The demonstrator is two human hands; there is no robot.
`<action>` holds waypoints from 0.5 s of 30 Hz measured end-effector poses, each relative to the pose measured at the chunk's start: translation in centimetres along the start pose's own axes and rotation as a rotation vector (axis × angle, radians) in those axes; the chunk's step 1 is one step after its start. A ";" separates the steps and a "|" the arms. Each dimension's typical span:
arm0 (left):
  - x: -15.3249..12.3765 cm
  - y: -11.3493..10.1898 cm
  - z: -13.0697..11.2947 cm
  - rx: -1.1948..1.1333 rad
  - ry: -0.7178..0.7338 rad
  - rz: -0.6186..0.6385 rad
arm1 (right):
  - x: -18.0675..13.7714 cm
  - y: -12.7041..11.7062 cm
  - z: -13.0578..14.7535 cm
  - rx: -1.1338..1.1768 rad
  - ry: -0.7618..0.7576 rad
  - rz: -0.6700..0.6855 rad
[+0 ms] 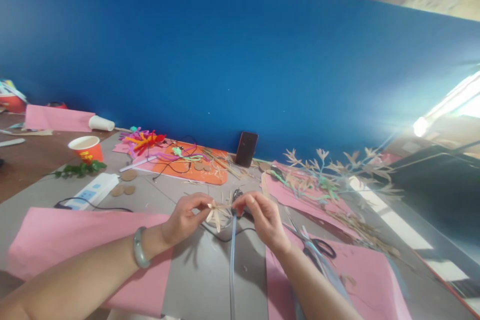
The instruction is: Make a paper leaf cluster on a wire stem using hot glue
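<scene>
In the head view, a gray tabletop (202,280) runs along a tall blue partition (225,50), with a bright light (420,126) glaring beyond its right edge. Near the tabletop's middle, bare hands work close together but apart: the left hand (185,221), below a pale green bangle (141,247), pinches a straw-colored leaf cluster (215,216) held between the two. The right hand (265,221) brings its fingertips to the top of a pale blue strip (233,260) that runs toward the near edge; what they grip, if anything, cannot be told. A dark cable (243,230) passes just below the hands.

Toward the far edge, a phone (246,150) leans by the partition, beside an orange sheet (215,176) strewn with scraps. At the left, a red paper cup (87,150) stands near a white power strip (92,190). Pink paper (75,232) covers the near left corner. To the right, black-handled scissors (324,248) lie beside the right forearm, and leafy stems (330,175) spread toward the right edge.
</scene>
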State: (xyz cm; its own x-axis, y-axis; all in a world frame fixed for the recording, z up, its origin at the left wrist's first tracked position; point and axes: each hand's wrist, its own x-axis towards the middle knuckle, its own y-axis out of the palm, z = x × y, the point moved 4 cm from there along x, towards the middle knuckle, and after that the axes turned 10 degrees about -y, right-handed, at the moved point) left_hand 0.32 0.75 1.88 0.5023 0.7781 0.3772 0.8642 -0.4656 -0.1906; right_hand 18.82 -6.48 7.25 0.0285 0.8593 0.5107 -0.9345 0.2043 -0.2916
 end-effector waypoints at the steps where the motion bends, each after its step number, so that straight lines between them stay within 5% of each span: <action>1: 0.0 0.0 -0.1 0.016 0.026 -0.006 | 0.0 0.0 0.1 -0.032 -0.025 0.014; 7: 0.0 0.1 -0.2 0.029 0.026 0.008 | -0.1 0.2 0.6 -0.212 -0.132 0.080; 15: 0.4 0.5 0.1 -0.253 -0.272 0.108 | 0.2 -0.1 -0.8 -0.432 -0.137 0.047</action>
State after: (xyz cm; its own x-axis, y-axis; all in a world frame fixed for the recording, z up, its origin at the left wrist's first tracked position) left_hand 1.00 0.90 1.86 0.6083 0.7865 0.1070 0.7890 -0.6138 0.0259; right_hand 19.17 -5.97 6.76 -0.0845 0.8084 0.5825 -0.6991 0.3685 -0.6127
